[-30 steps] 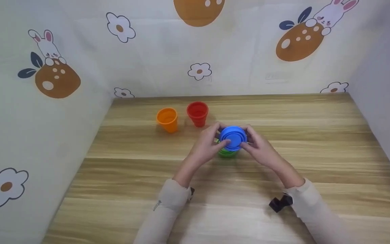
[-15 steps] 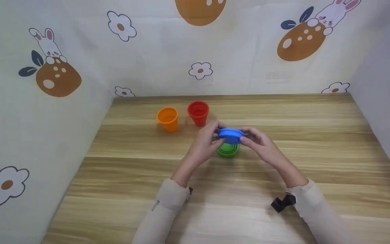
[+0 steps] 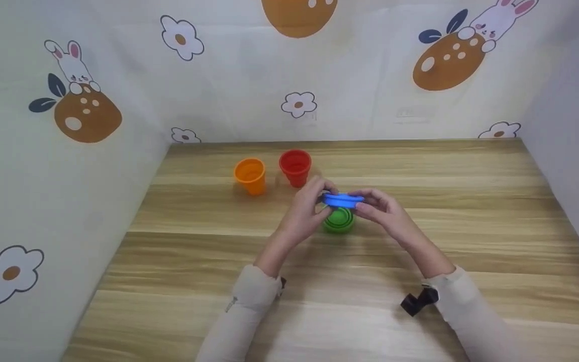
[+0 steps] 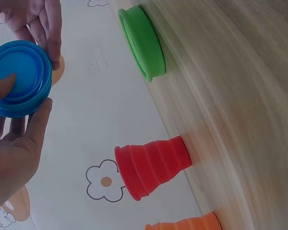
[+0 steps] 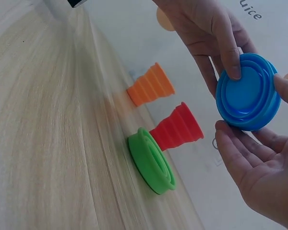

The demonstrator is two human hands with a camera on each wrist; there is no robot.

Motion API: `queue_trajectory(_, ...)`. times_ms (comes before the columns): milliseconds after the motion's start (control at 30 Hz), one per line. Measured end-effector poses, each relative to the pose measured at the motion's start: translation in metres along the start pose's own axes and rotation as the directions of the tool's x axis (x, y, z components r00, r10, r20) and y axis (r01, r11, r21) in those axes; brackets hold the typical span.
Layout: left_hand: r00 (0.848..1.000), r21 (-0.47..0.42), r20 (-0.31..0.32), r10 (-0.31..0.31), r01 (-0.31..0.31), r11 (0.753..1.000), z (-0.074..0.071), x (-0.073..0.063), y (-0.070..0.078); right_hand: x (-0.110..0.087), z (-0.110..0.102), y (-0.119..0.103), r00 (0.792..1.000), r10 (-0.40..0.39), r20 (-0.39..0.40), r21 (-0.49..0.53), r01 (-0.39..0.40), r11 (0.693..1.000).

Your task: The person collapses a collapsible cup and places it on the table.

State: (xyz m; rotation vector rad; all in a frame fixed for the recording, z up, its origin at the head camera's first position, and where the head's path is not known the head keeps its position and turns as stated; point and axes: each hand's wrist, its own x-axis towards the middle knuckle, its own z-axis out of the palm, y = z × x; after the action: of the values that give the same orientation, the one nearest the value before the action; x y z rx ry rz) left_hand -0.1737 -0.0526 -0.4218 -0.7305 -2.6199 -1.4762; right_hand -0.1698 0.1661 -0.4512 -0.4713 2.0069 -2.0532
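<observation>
Both hands hold a blue collapsible cup (image 3: 342,201), folded flat, above the table. My left hand (image 3: 302,212) grips its left side, the thumb pressing on the ringed base, as the left wrist view shows. On the other side my right hand (image 3: 389,215) pinches the rim between thumb and fingers. To the head camera the cup appears nearly edge-on; its rings (image 5: 245,90) show in the right wrist view. Just below and nearer the person lies a green collapsible cup (image 3: 339,221), also folded flat on the table.
Farther back, left of the hands, a red cup (image 3: 296,169) and an orange cup (image 3: 251,176) stand extended on the wooden table (image 3: 194,281). Patterned walls (image 3: 239,75) enclose the table's back and left. A black device (image 3: 419,300) sits at the right wrist.
The blue cup has tilted from showing its ringed face to nearly edge-on in the head view. More of the green cup is visible. The red and orange cups stay put.
</observation>
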Motion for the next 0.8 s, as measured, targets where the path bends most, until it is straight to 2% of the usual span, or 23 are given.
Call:
queue_trajectory(133,1.0,-0.05,-0.018,-0.023,0.022,0.998,0.001,-0.0001,-0.0024,-0.0009,0.0007,-0.0011,0.998,-0.004,-0.057,-0.021,0.003,1.0)
queue_trajectory(267,0.996,-0.116,-0.017,-0.088,0.086,0.99,-0.0003,-0.0013,-0.0041,-0.0016,0.0007,-0.0016,0.995,-0.018,-0.103,-0.043,0.014,0.999)
queue_trajectory(400,0.986,-0.181,0.028,-0.167,0.169,0.969,-0.0037,-0.0031,-0.0039,-0.002,-0.0009,-0.0023,0.991,-0.022,-0.131,-0.057,0.015,0.998)
queue_trajectory(500,0.977,-0.209,0.064,-0.204,0.213,0.955,-0.005,-0.0029,-0.0032,-0.0017,-0.0029,-0.0028,0.99,-0.028,-0.135,-0.065,0.019,0.998)
queue_trajectory(800,0.972,-0.266,0.097,-0.213,0.231,0.936,-0.0039,0.0052,-0.0079,-0.0004,-0.0067,0.001,0.991,-0.069,-0.118,-0.055,0.063,0.997)
